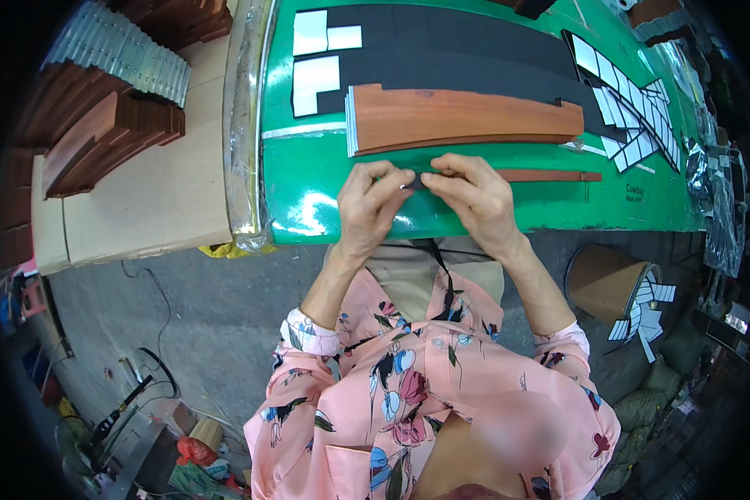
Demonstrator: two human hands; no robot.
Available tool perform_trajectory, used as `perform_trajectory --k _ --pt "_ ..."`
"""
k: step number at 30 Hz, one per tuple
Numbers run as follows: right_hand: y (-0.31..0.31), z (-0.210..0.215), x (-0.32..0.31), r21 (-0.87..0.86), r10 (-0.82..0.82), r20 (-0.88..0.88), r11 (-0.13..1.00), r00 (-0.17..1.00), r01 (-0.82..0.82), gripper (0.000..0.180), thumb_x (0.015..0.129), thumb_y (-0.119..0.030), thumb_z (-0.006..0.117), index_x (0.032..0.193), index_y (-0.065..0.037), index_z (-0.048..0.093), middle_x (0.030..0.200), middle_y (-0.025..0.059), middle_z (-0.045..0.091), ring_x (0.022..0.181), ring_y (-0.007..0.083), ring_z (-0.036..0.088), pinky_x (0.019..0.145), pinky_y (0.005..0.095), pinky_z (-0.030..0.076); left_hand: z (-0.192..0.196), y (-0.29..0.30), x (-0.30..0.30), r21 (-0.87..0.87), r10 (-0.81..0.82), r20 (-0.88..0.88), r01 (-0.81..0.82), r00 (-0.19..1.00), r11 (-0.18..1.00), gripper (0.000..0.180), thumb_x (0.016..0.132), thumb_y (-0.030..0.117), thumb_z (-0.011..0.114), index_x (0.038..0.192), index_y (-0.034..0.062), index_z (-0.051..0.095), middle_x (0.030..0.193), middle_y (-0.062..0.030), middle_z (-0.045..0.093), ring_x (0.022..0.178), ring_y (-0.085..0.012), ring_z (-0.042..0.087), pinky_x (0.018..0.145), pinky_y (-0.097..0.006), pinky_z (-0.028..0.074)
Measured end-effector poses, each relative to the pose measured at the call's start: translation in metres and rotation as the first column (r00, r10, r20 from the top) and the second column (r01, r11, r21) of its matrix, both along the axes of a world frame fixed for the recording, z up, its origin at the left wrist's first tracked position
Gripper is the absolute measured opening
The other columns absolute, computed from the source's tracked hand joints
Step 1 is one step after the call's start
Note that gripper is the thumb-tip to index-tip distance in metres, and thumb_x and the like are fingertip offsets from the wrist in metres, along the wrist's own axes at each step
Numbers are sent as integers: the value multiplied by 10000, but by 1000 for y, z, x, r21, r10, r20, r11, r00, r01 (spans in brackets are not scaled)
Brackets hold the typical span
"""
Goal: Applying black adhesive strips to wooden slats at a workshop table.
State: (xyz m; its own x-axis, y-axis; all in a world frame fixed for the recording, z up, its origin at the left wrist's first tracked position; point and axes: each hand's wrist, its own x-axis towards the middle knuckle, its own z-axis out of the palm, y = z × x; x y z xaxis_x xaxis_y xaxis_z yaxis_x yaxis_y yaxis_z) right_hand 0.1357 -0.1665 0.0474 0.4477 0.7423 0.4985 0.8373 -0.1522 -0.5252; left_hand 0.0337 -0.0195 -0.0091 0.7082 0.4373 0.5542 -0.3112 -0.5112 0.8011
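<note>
Near the front edge of the green table, my left hand [365, 207] and my right hand [482, 204] are closed in pinches, fingertips almost meeting. Between them is a small black piece [417, 181], mostly covered by the fingers. A thin reddish-brown wooden strip [554, 176] lies flat and runs rightward from behind my right hand; its left end is hidden. Just beyond my hands rests a stack of curved orange-brown wooden pieces [467, 121], showing pale layered edges at its left end. Farther back are black sheets [442, 46] with white patches [317, 86] at their left ends.
Black-and-white cut sheets [633, 112] are heaped at the table's right. On the left, a cardboard-covered surface [154, 183] carries stacked curved brown wooden pieces [108, 137]. A brown bin [604, 279] with white scraps hanging over its rim stands on the floor at right.
</note>
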Motion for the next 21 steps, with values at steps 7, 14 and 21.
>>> perform_trajectory --k 7,14,21 --pt "2 0 -10 49 -19 10 999 1000 19 296 641 6 706 922 -83 675 928 62 595 738 196 606 594 303 508 4 5 -3 272 -11 23 5 1000 962 419 641 -33 758 1009 138 657 862 -83 597 715 -227 591 506 -281 446" --pt "6 -4 3 33 15 -94 999 995 -12 295 659 16 686 939 -75 679 922 67 588 759 206 589 619 304 497 -3 4 3 306 24 22 -30 999 952 397 659 -4 707 1012 166 646 855 -84 578 703 -240 577 509 -316 461" --pt "12 51 49 -51 72 -435 993 897 -105 172 806 -18 634 972 -14 678 955 125 636 848 230 637 704 308 504 6 7 8 348 9 -23 0 1000 938 399 631 9 660 994 174 686 866 -84 537 700 -232 566 527 -323 466"
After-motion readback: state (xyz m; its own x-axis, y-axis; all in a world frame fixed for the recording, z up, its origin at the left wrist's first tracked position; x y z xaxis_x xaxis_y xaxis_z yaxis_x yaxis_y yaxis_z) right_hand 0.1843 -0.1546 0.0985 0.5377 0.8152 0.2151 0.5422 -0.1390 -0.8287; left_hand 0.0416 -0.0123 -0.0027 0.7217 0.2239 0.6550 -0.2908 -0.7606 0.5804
